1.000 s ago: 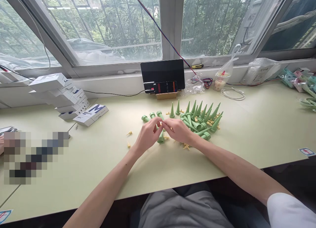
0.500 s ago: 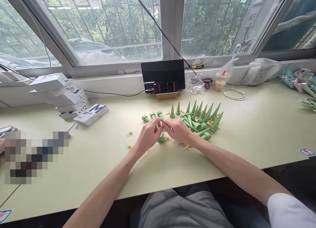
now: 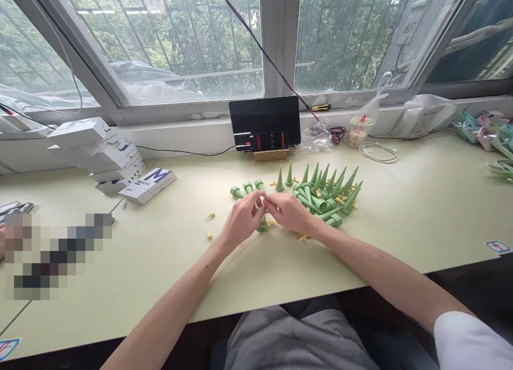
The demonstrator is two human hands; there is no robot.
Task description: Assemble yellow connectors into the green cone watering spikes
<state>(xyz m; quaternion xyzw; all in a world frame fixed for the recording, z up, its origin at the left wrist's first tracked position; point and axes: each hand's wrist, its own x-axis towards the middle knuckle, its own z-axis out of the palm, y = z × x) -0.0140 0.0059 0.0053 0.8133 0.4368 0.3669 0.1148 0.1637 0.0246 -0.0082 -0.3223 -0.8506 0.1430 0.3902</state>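
Observation:
My left hand (image 3: 243,215) and my right hand (image 3: 289,211) meet fingertip to fingertip above the table, both closed in a pinch. Whatever lies between their fingers is too small and hidden to make out. Just below them a green plastic spike (image 3: 262,226) with a wide open end rests on the table. Several green spikes with ribbed caps (image 3: 259,185) lie beyond my left hand. To the right of my right hand is a crowd of green cone spikes (image 3: 306,191), some upright, some lying. Small yellow plastic pieces (image 3: 303,237) are scattered among them.
Two loose yellow pieces (image 3: 209,235) lie left of my hands. Behind stand a phone (image 3: 269,141) on a cardboard stand and a black panel (image 3: 264,111). White boxes (image 3: 116,156) are stacked at the left; a bagged cup (image 3: 359,131) and a coiled cable (image 3: 379,152) are at the back right.
My hands stay pinched together in almost the same spot. At the far left edge, another person's hand has shifted slightly.

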